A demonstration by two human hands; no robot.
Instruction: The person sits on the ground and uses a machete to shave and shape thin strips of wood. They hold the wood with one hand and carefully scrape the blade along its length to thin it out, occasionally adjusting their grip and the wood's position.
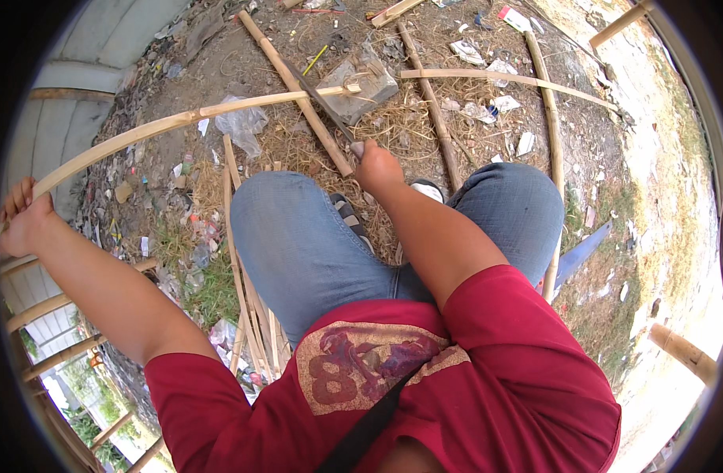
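Note:
My left hand, out at the far left, is closed around one end of a long pale bamboo strip. The strip bows across to the right, its split, frayed tip over a grey stone block. In front of my knees, my right hand grips the handle of a long dark-bladed knife. Its blade points away and to the left and crosses the strip close to that tip; I cannot tell whether they touch. Beneath both lies a round bamboo pole on the ground.
More bamboo poles lie ahead, with another pale strip across them. By my left leg is a bundle of thin strips. A blue saw blade lies right of my right knee. Straw, litter and a plastic bag are scattered about.

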